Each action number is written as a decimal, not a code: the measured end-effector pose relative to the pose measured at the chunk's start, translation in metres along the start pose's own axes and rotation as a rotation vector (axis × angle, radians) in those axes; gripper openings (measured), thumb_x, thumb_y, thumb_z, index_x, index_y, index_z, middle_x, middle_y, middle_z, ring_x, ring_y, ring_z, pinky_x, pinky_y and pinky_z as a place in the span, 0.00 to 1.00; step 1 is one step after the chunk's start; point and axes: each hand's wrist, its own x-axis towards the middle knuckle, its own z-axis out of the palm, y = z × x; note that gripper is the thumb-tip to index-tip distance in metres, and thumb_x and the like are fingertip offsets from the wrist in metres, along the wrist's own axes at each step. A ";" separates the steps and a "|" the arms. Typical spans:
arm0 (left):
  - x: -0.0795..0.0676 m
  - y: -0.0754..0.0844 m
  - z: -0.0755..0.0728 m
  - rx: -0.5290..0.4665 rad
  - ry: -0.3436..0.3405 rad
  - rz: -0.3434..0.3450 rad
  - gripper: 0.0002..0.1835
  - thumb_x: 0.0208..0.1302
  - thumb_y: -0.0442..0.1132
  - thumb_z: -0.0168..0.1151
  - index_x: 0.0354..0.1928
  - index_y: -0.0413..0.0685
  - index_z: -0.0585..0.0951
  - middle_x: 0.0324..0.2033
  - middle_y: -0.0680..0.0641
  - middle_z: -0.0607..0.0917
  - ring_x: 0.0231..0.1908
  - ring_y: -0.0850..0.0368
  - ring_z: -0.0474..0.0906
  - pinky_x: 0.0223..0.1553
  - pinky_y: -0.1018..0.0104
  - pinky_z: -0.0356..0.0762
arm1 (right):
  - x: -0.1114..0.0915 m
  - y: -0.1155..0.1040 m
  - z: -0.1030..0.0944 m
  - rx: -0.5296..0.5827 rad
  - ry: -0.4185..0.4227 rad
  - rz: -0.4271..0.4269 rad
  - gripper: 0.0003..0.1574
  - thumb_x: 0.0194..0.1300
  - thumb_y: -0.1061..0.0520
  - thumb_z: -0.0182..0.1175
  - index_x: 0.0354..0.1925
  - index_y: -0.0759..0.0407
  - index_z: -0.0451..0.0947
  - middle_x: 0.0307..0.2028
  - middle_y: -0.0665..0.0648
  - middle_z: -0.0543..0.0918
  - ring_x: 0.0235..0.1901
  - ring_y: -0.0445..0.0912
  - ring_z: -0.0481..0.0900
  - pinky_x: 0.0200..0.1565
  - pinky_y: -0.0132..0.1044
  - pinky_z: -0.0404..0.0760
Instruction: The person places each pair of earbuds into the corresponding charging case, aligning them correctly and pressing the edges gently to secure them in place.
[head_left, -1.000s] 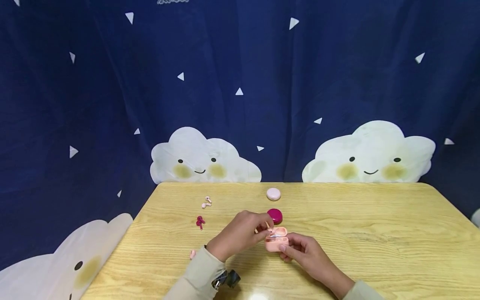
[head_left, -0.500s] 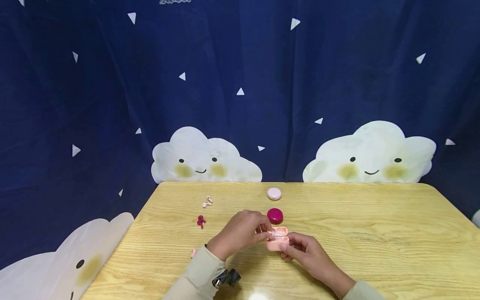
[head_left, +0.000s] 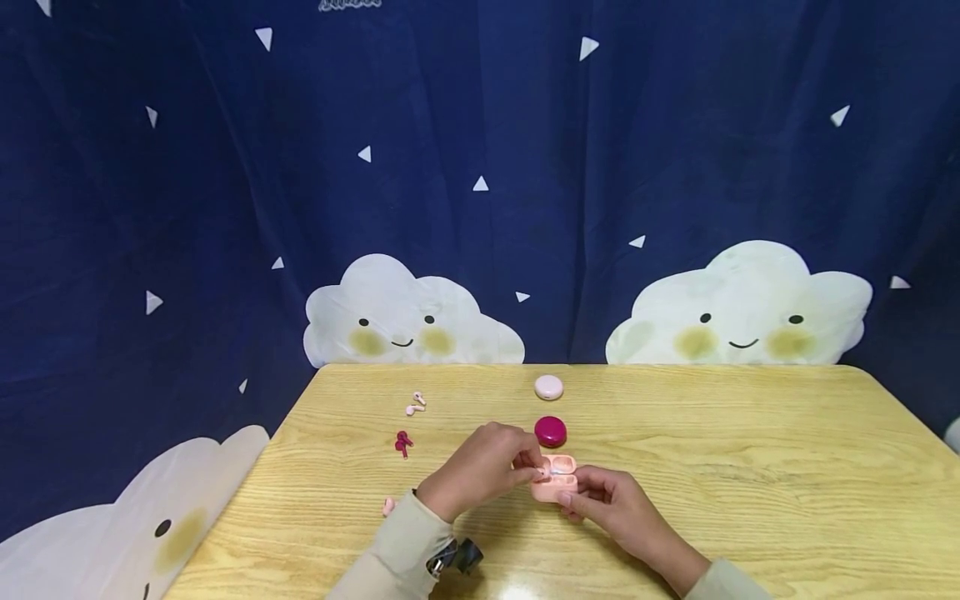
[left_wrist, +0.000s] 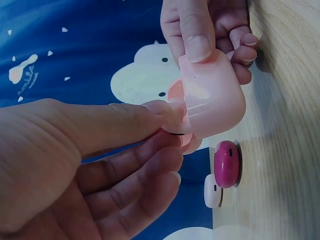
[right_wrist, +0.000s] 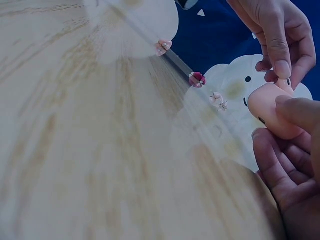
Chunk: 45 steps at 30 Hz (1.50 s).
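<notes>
My right hand (head_left: 611, 504) holds a pink earbud case (head_left: 552, 490) with its lid raised, thumb on the front and fingers behind. From the left, my left hand (head_left: 483, 467) pinches a pink earbud (left_wrist: 175, 116) between thumb and index finger, right at the mouth of the case. In the left wrist view the earbud's lower part is hidden behind the front wall of the case (left_wrist: 215, 97). The right wrist view shows the case (right_wrist: 272, 107) held above the table, with the earbud (right_wrist: 285, 84) sticking up from its opening.
Beyond the hands stand a magenta case (head_left: 551, 431) and a pale pink case (head_left: 548, 387). At left lie magenta earbuds (head_left: 403, 443), pale pink earbuds (head_left: 416, 405) and another pink earbud (head_left: 388, 506) beside the left sleeve. The wooden table (head_left: 720, 433) ends at a blue curtain (head_left: 480, 108).
My left fingers have brought the earbud slightly down into the mouth of the open case. My right hand keeps the case in about the same place.
</notes>
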 end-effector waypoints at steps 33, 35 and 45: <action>0.001 -0.003 0.001 0.071 0.046 0.038 0.08 0.55 0.37 0.71 0.23 0.56 0.81 0.20 0.64 0.78 0.23 0.71 0.72 0.28 0.80 0.66 | 0.000 0.002 0.000 0.012 0.013 0.000 0.14 0.65 0.62 0.61 0.45 0.72 0.78 0.31 0.68 0.83 0.28 0.41 0.82 0.31 0.38 0.83; 0.001 -0.003 0.001 0.057 0.043 0.027 0.07 0.56 0.37 0.71 0.24 0.55 0.82 0.20 0.64 0.78 0.23 0.70 0.73 0.28 0.80 0.66 | 0.001 0.001 0.000 0.009 0.012 0.003 0.14 0.65 0.61 0.61 0.45 0.71 0.79 0.31 0.67 0.83 0.28 0.41 0.81 0.31 0.38 0.83; -0.008 -0.011 -0.006 0.048 0.030 0.004 0.09 0.56 0.38 0.71 0.22 0.56 0.80 0.19 0.64 0.76 0.22 0.72 0.68 0.28 0.77 0.67 | -0.001 0.001 0.000 0.004 0.024 0.025 0.14 0.65 0.61 0.62 0.44 0.71 0.79 0.31 0.66 0.83 0.28 0.41 0.81 0.32 0.38 0.83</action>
